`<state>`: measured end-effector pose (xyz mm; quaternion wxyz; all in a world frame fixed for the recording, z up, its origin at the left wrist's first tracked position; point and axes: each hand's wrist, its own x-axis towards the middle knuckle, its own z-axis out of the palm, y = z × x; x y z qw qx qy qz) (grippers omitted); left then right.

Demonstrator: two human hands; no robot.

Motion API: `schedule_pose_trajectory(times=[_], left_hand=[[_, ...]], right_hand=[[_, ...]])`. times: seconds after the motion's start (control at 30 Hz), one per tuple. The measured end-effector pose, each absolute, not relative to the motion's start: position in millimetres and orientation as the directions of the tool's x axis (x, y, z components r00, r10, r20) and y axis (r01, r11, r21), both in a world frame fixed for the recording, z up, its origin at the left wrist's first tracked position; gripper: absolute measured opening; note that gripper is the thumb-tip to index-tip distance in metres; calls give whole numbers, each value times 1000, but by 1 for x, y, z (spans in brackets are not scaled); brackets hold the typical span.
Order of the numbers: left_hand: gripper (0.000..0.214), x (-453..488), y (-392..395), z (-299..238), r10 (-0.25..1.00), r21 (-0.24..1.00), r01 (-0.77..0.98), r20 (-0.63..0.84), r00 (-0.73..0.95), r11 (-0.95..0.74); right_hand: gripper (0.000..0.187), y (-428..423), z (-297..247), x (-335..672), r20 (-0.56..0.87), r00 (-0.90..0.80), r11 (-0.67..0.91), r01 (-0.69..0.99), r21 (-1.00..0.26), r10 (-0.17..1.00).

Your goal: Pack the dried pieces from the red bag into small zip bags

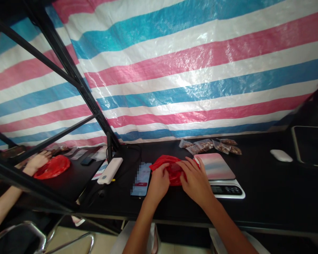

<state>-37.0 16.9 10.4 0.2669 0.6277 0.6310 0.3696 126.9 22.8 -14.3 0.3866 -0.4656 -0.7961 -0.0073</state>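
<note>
A red plastic bag (175, 180) lies crumpled on the black table, its mouth facing up. My left hand (159, 180) grips the bag's left side, fingers bent over the edge. On the other side, my right hand (194, 176) has its thumb and fingers around the bag's right rim, with the fingertips over the mouth. What lies inside the bag is mostly hidden. Just right of that hand is a kitchen scale (240, 192) with a shiny pinkish plate (217, 165). Several small clear packets of brown pieces (205, 144) lie behind it.
A lit phone (141, 183) lies left of the bag, near a white power bank (110, 171) with cables. At right are a white earphone case (281, 155) and a dark-screened device (310, 145). Beyond the black frame (79, 84), another person's hand (38, 162) touches a red bag (54, 167).
</note>
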Motion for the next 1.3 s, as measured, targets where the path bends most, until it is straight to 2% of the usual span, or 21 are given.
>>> schedule_pose_trajectory(times=[0.1, 0.17, 0.27, 0.33, 0.4, 0.57, 0.63, 0.67, 0.73, 0.8, 0.9, 1.03, 1.17, 1.3], left_hand=[[38, -38, -5, 12, 979, 840, 528, 188, -74, -122], [35, -38, -22, 10, 956, 858, 457, 289, -53, -234], [35, -37, -40, -5, 914, 775, 533, 405, -9, -338], [39, -35, -44, -20, 910, 709, 624, 414, 10, -329], [43, -31, -42, -33, 903, 631, 677, 413, 120, -379], [46, -33, -40, -42, 818, 472, 738, 544, 187, -482], [40, -42, -47, -41, 761, 402, 784, 635, 135, -474], [36, -47, -52, -41, 729, 380, 830, 683, 45, -407], [26, -59, -61, -41, 642, 378, 916, 738, -208, -138], [39, -72, -67, -42, 619, 376, 923, 706, -343, 83], [50, -98, -60, -39, 677, 410, 889, 598, -430, 203], [40, -154, -36, -32, 759, 478, 856, 480, -440, 194], [31, -202, -23, -31, 868, 355, 933, 444, -224, 59], [26, -215, -15, -36, 885, 242, 968, 432, -174, 72]], right_hand=[[32, 29, -19, 120, 613, -266, 545, 773, -325, 744], [29, 35, -20, 115, 604, -260, 526, 789, -317, 754], [32, 41, -13, 107, 600, -260, 507, 812, -289, 757], [41, 43, -6, 102, 602, -261, 494, 830, -259, 755], [48, 46, 1, 97, 600, -256, 474, 847, -239, 758], [44, 58, 4, 88, 537, -300, 475, 852, -221, 788], [41, 62, 0, 89, 519, -298, 465, 856, -226, 801], [39, 64, -2, 90, 517, -293, 460, 858, -229, 804], [34, 66, -5, 94, 517, -283, 452, 860, -238, 808], [31, 68, -8, 97, 517, -278, 452, 857, -248, 810], [28, 68, -10, 99, 516, -275, 459, 847, -269, 811], [27, 68, -14, 100, 523, -271, 472, 829, -300, 808], [26, 69, -18, 100, 542, -253, 474, 821, -319, 802], [26, 69, -19, 100, 552, -245, 472, 823, -315, 797]])
